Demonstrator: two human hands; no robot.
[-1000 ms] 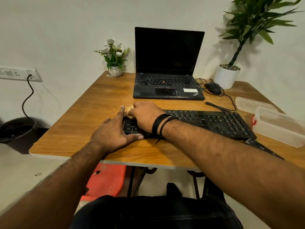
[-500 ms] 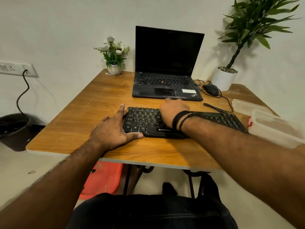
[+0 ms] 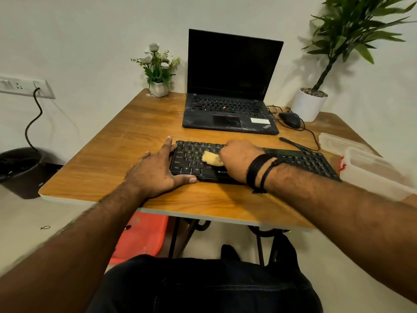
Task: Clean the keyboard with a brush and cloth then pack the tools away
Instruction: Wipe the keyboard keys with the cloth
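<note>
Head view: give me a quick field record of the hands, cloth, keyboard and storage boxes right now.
left hand: flat on the table, bracing the keyboard's left end
right hand: grips the yellow cloth on the keys
keyboard: black, lying across the table in front of the laptop
clear boxes: two, at the table's right edge
brush: not identifiable in this view

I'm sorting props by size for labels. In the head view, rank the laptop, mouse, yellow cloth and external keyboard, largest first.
1. laptop
2. keyboard
3 and 4. mouse and cloth: similar, and the right hand partly hides the cloth, so unranked.
</note>
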